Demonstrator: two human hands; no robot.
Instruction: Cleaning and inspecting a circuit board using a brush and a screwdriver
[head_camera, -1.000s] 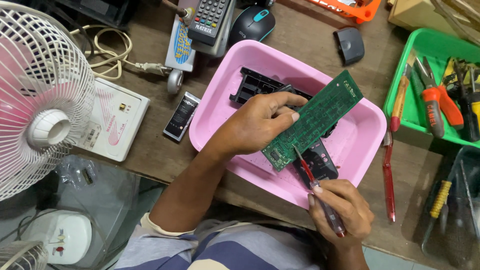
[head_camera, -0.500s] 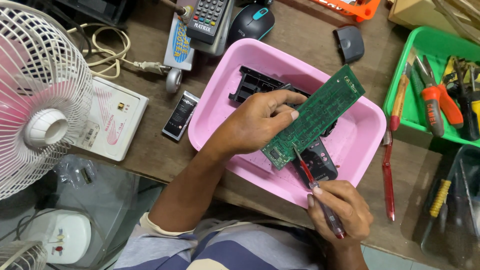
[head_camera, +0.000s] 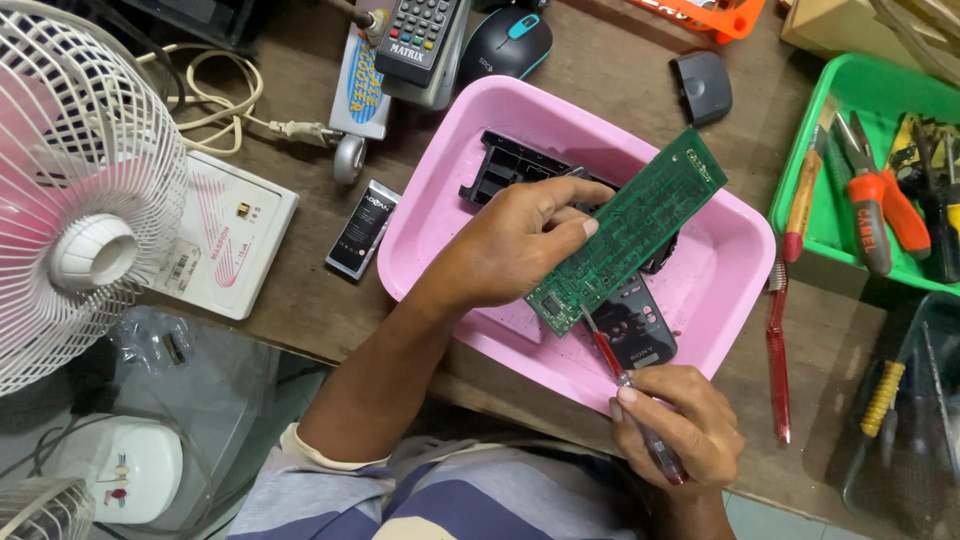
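Brown wood makes the table (head_camera: 300, 290), and a pink tub (head_camera: 745, 250) sits in the middle of it.

From the head view, the left hand (head_camera: 520, 245) is over the tub. Its fingers are closed on the long edge of a green board (head_camera: 640, 225), which it holds tilted above the tub. The right hand (head_camera: 675, 420) is at the near rim of the tub, just below the board. It is closed tight around a red screwdriver (head_camera: 625, 385). The tip of the screwdriver touches the low end of the board. Black remote parts (head_camera: 640, 330) lie in the tub under the board.

Left of the tub stands a white fan (head_camera: 70, 190). Right of the tub is a green tray (head_camera: 860, 90) with tools. A red toothbrush (head_camera: 778, 350) lies between tub and tray.
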